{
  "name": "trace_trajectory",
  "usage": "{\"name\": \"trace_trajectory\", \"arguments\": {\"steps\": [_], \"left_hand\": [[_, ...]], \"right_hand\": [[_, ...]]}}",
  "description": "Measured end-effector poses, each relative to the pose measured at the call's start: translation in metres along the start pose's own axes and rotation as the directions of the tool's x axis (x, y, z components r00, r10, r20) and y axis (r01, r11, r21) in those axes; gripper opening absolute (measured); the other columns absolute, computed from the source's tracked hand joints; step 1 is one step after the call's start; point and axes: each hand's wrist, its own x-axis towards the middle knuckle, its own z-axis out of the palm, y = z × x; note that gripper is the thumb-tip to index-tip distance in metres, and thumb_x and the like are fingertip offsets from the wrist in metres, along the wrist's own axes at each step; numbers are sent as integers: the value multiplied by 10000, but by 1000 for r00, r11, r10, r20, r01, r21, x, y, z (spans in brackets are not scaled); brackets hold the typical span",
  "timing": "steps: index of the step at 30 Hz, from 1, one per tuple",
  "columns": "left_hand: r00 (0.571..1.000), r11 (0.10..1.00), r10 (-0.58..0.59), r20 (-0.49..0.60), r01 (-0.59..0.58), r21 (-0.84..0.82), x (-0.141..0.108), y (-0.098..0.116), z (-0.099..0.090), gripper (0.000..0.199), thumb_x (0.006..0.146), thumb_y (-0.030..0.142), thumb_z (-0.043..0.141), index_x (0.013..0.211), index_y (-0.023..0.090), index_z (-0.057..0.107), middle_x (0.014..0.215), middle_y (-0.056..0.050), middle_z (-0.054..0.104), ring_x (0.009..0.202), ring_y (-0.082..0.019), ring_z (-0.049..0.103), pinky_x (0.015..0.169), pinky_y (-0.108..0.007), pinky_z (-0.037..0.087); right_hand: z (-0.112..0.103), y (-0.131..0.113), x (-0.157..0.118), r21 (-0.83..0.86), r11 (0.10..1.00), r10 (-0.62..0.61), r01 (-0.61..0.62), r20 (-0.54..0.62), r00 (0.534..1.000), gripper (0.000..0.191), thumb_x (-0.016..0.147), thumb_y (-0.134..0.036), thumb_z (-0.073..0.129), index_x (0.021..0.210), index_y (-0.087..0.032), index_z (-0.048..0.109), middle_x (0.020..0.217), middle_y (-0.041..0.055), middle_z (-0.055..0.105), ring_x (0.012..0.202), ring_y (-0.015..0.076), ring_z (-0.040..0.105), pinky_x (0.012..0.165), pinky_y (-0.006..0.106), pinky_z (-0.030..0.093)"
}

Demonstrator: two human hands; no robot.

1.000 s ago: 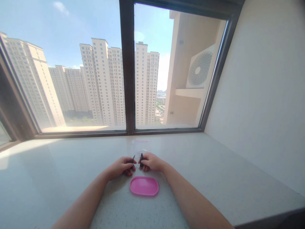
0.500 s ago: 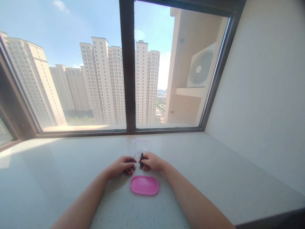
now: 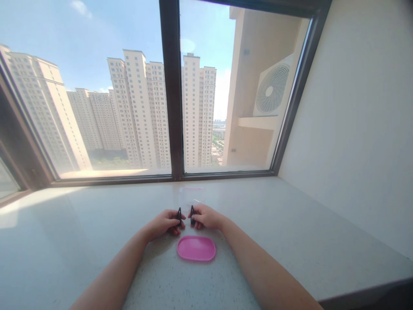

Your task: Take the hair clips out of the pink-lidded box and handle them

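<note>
My left hand [image 3: 170, 221] pinches a small black hair clip [image 3: 179, 216], held upright between thumb and fingers. A matching black hair clip [image 3: 192, 215] stands upright in the fingertips of my right hand [image 3: 204, 216]. The two clips face each other with a narrow gap between them. Just below my hands, on the pale speckled sill, lies a shallow pink oval tray [image 3: 196, 249] with a raised rim. Behind my hands is a clear plastic bag [image 3: 191, 193] with a pink strip along its top.
The pale stone sill [image 3: 274, 241] spreads out on both sides of my arms. A dark window frame [image 3: 176, 107] rises along its far edge, and a white wall [image 3: 358, 129] bounds it on the right. Tall buildings and an air-conditioner unit are outside the glass.
The clip in my left hand has turned from a thin slanted edge to upright, showing more of its shape. My right hand keeps its clip almost unmoved. The view has shifted slightly.
</note>
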Motion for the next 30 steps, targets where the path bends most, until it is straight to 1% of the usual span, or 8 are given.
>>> {"name": "trace_trajectory", "arguments": {"steps": [5,11,16,21,24,30], "left_hand": [[1000,1000,22,7,-22,17,-1,3,1,392,647,326,677,971,141,558,799,-85,708,586,-139,630,570,-258,479],[999,998,50,20,-51,42,-4,6,2,371,686,336,665,969,148,515,820,-103,717,564,-135,631,535,-242,481],[997,997,56,61,-59,44,-1,3,-1,338,697,276,631,987,145,518,842,-108,721,569,-137,642,545,-243,494],[998,998,35,43,-37,41,0,2,0,296,702,259,590,968,147,523,819,-94,716,549,-128,636,526,-231,490],[999,998,35,36,-37,42,-1,4,1,269,715,284,576,942,148,529,809,-89,713,557,-130,637,524,-228,488],[999,999,29,30,-31,44,-1,2,0,284,745,357,586,930,147,532,789,-79,711,543,-126,628,526,-231,486]], "right_hand": [[-1,5,3,10,1000,-19,19,12,1000,98,825,-144,507,915,-147,546,684,8,643,515,87,590,487,179,450],[-1,2,2,7,999,-54,54,26,998,59,838,-193,529,859,-141,548,681,11,636,512,95,585,489,197,459],[-1,2,3,18,1000,-23,23,-7,1000,143,863,-275,540,823,-137,537,663,17,632,483,92,577,477,199,453],[-1,6,6,66,997,36,-33,-34,999,237,905,-348,483,800,-137,510,632,23,632,455,96,570,466,207,447],[-1,7,6,78,997,31,-29,-31,999,227,903,-339,487,814,-133,518,625,20,629,459,90,573,469,196,449],[-1,8,7,84,996,29,-29,-9,1000,125,890,-227,473,856,-129,542,636,19,634,475,92,586,473,194,460]]}}
